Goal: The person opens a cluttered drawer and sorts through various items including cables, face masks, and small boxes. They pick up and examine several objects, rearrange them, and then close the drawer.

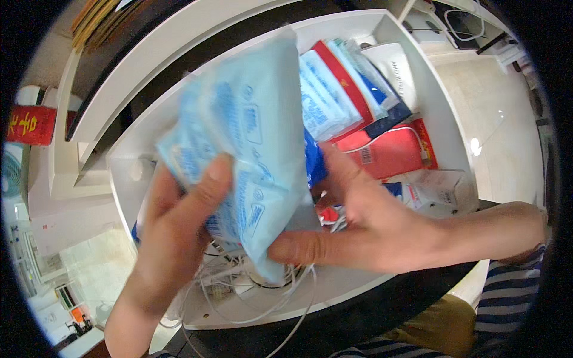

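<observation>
Over an open white drawer (441,103), my left hand (183,223) grips light blue plastic packets (268,134) with blue print, its thumb lying on top of them. My right hand (358,219) is at the packets' right side, its thumb against their lower corner and its fingers by a dark blue packet (314,159). Whether those fingers hold the dark blue packet is hard to tell, as the hand is blurred. Behind the packets, in the drawer, lie more clear-wrapped packets (329,100) with a red band and a red pouch (389,152).
White cables (250,308) lie in the drawer's near part and hang over its front edge. A clear plastic box (441,192) stands at the right, a white pouch (391,74) at the far right corner. A white furniture frame (134,67) runs along the far left.
</observation>
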Demonstrator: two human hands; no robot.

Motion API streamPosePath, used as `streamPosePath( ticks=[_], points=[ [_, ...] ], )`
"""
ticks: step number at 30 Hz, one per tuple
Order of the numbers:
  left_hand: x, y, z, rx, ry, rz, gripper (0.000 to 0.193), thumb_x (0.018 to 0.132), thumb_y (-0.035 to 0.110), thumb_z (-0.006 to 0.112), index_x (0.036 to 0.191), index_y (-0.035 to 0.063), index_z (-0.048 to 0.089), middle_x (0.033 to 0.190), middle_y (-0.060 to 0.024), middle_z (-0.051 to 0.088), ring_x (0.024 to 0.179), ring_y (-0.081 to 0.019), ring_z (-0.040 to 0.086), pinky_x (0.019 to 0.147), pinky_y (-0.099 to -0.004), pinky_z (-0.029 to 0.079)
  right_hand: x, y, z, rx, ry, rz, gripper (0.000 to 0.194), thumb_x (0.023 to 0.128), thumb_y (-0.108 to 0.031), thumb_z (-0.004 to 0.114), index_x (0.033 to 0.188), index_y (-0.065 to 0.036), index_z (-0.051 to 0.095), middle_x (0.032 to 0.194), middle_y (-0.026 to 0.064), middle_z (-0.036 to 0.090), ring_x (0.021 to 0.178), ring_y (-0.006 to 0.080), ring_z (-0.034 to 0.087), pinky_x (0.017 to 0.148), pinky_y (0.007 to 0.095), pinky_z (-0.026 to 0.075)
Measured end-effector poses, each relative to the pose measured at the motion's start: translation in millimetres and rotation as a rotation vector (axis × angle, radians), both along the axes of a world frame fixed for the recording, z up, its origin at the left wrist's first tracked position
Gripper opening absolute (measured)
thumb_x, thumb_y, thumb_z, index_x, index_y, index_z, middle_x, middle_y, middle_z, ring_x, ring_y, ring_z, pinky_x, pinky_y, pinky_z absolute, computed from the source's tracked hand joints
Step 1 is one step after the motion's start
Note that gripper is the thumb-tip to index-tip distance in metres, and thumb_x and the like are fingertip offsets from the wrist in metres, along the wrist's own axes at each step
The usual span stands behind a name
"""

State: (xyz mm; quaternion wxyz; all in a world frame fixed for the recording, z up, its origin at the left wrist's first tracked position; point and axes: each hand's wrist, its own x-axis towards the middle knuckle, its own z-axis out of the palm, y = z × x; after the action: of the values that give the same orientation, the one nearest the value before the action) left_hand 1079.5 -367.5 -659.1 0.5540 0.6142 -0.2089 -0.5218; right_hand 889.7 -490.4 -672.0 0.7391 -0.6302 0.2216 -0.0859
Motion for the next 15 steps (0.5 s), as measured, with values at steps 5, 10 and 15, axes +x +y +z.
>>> streamPosePath(
  ticks=[5,10,15],
  points=[
    [-23,-6,-18,0.027,-0.181,-0.142,0.056,0.107,0.03,0.063,0.149,0.0006,0.04,0.132,-0.0096,0.065,0.117,-0.016,0.064,0.101,-0.0316,0.053,-11,-11,-14,0.423,-0.131,0.024,0.076,0.097,-0.03,0.078,0.152,0.001,0.037,0.136,0.0142,0.061,0.127,0.0204,0.058,0.105,0.0369,0.051],
    [-16,7,-31,0.137,-0.543,-0.534,0.07,0.104,0.041,0.065,0.147,-0.0082,0.041,0.141,-0.0259,0.054,0.132,-0.0355,0.054,0.115,-0.043,0.04,-9,-33,-1,0.022,0.072,-0.138,0.059,0.096,-0.02,0.076,0.143,0.001,0.048,0.129,0.0161,0.069,0.116,0.0221,0.07,0.098,0.0371,0.059],
    [-25,33,-46,-0.034,-1.238,-0.976,0.069,0.093,0.03,0.072,0.147,-0.0056,0.046,0.145,-0.0252,0.055,0.129,-0.0422,0.055,0.113,-0.0483,0.044,-3,-79,31,-0.325,0.09,-0.402,0.055,0.093,-0.023,0.076,0.139,-0.002,0.056,0.125,0.0153,0.071,0.107,0.0223,0.075,0.092,0.0363,0.063]
  ],
)
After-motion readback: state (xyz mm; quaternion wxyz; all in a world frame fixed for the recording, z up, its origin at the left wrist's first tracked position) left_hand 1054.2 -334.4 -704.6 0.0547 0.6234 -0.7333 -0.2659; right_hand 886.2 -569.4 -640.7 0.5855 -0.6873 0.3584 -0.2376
